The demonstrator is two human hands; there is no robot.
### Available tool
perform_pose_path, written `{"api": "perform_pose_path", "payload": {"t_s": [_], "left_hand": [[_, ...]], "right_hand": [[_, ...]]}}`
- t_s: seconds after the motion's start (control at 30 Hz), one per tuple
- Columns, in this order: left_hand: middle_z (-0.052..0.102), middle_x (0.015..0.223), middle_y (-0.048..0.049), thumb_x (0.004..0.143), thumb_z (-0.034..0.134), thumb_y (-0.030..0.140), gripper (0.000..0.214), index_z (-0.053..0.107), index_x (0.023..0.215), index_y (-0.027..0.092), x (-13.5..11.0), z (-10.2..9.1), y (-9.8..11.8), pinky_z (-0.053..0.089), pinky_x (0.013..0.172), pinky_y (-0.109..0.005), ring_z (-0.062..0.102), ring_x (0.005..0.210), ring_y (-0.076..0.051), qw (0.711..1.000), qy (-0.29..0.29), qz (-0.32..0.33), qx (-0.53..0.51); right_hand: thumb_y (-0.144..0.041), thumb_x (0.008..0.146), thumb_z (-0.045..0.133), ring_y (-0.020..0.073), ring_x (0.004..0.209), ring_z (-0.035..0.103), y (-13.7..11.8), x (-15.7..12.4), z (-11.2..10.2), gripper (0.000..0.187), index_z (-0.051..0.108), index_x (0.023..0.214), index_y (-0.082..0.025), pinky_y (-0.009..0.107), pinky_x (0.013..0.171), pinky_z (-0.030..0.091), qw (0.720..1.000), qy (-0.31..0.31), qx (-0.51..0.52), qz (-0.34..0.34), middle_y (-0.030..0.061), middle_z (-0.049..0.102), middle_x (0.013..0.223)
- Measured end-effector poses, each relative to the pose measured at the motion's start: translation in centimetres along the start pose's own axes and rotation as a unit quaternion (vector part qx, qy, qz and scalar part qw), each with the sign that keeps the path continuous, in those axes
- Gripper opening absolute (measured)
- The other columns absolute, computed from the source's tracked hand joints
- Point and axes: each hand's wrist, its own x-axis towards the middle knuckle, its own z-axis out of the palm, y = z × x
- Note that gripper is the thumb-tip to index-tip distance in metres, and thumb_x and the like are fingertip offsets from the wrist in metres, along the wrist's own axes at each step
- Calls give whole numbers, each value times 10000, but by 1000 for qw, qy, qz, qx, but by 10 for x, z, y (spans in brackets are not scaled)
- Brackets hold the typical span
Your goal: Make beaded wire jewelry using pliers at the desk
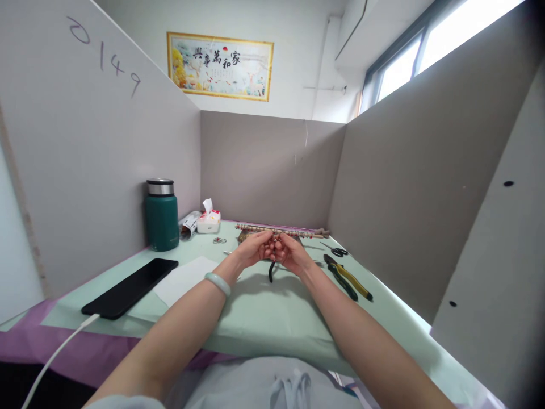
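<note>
Your left hand (256, 249) and right hand (293, 253) meet above table covering (272, 318), fingers curled in, fingertips apparently pinched on small piece (276, 238). Piece sits between both hands, mostly hidden; can't tell material. Judging by size: light, probably stiff, maybe slick, easy to drop or bend. Best hold: edges, fingertip pads only, light squeeze. Curved black handle (271, 272) shows just below your fingers, beaded rod (296, 233) behind, pliers (348, 278) off right.
</note>
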Motion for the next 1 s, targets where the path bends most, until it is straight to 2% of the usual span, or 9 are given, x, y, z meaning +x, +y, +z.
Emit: {"api": "perform_pose_path", "payload": {"t_s": [0.2, 0.33, 0.43, 0.67, 1.0], "left_hand": [[599, 657, -22, 780, 660, 369, 271, 580, 770, 110, 1, -8, -3, 449, 500, -204, 519, 470, -57, 1000, -2, -18, -17], [543, 595, 15, 780, 656, 379, 278, 567, 741, 118, 2, -11, -6, 432, 488, -202, 485, 450, -50, 1000, 5, -21, -15], [540, 584, 12, 777, 654, 389, 294, 555, 709, 121, 2, -9, -5, 426, 489, -204, 487, 452, -55, 1000, 2, -15, -9], [601, 626, -44, 787, 639, 403, 315, 572, 703, 107, 1, -3, -5, 422, 485, -202, 533, 489, -81, 999, -36, 7, 8], [510, 556, 18, 788, 643, 383, 306, 531, 676, 121, 1, -3, -7, 426, 501, -214, 506, 468, -71, 1000, -9, 13, 10]], "right_hand": [[-537, 798, 570, 116, 481, 484, 0, 0, -4, 370, 572, 689, -183, 254, 521, 443, 999, 6, -28, 34, -37, 440, 452], [-545, 808, 553, 90, 444, 423, 0, 0, -5, 385, 591, 699, -178, 249, 539, 439, 999, -19, -19, 43, -45, 438, 459], [-522, 821, 552, 105, 487, 461, 1, 0, -4, 403, 573, 624, -171, 262, 581, 449, 999, -37, -11, 36, -37, 419, 443], [-485, 805, 577, 151, 546, 539, 0, 1, -2, 443, 529, 504, -164, 269, 573, 450, 999, -33, -21, 23, -11, 407, 388], [-449, 770, 597, 128, 449, 486, -4, 0, 3, 432, 515, 453, -166, 255, 517, 429, 999, -46, -19, 17, -26, 349, 333]]}}
